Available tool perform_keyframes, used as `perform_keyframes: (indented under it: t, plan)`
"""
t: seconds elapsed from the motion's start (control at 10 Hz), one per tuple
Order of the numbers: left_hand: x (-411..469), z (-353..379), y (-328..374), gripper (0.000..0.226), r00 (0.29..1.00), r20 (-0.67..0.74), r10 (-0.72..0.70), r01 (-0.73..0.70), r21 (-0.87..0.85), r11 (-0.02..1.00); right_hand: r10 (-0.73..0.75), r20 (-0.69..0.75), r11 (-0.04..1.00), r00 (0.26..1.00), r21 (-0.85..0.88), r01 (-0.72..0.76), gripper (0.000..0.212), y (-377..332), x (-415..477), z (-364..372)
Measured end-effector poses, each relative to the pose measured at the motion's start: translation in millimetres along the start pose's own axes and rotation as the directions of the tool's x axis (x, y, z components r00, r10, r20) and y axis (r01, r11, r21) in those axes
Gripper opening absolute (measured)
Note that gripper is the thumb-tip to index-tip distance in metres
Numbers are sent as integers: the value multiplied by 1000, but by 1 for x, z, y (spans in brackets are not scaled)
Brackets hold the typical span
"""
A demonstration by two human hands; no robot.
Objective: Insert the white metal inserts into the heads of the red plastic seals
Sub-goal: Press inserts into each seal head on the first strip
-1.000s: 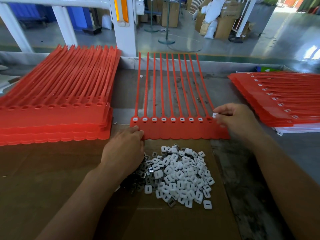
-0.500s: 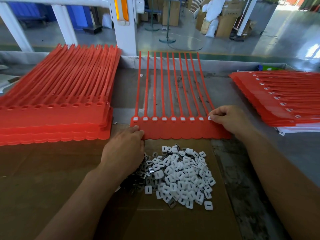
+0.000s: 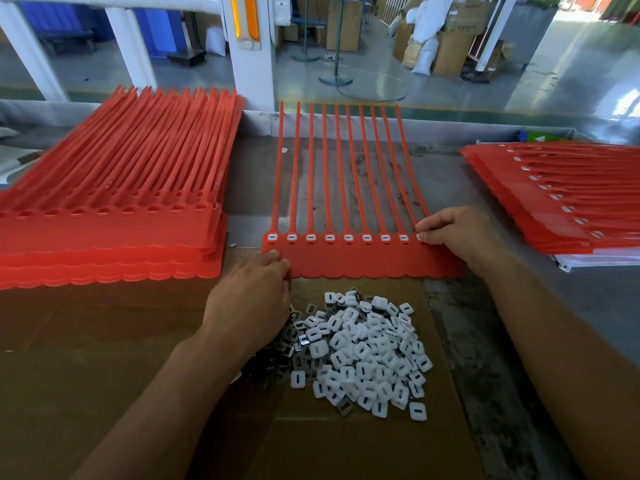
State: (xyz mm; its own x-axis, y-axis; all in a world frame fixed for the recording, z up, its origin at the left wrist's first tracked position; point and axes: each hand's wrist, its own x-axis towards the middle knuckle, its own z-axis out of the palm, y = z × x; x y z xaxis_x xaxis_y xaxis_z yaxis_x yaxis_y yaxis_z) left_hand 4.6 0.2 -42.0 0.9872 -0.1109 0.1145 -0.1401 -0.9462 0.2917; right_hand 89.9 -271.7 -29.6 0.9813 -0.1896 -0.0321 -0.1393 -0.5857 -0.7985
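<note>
Red seal strip lay flat before us; our left hand gripped its near left corner with curled fingers; our right hand pinched a white insert at its rightmost head; loose inserts were heaped just below it.

No text, label, brand, number or sign could be read. A cardboard box in the background carried a line of dark print, too small and blurred to make out.
</note>
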Motion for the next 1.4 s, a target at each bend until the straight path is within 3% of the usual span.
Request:
perform_keyframes:
  t: [0.2,0.4,0.7,0.8,0.9,1.0,1.1,1.4]
  plan:
    - [0,0,0,39,1000,3,-4,4,-6,1000,117,33,993,993,-16,-116,17,-11,6,-2]
    - [0,0,1,38,1000,3,1,-1,-3,1000,139,32,990,990,-15,-138,18,-13,5,-3]
    - [0,-2,1,37,1000,3,4,-4,6,1000,0,13,999,1000,37,0,14,1,-11,-3]
    - [0,-2,1,37,1000,7,4,-4,5,1000,-132,-43,990,990,-61,129,12,-6,-25,-5]
    - [0,-2,1,38,1000,9,-6,6,2,1000,-254,111,950,961,-158,269,13,-24,-47,-4]
    - [0,-2,1,38,1000,11,-6,6,-1,1000,-251,378,893,891,-265,364,16,-40,-67,3]
    - [0,-2,1,38,1000,9,-9,9,-6,1000,-227,516,842,826,-323,433,7,-47,-78,12]
    - [1,-1,0,37,1000,1,6,-6,-3,1000,-187,520,798,834,-415,437,17,-45,-87,19]
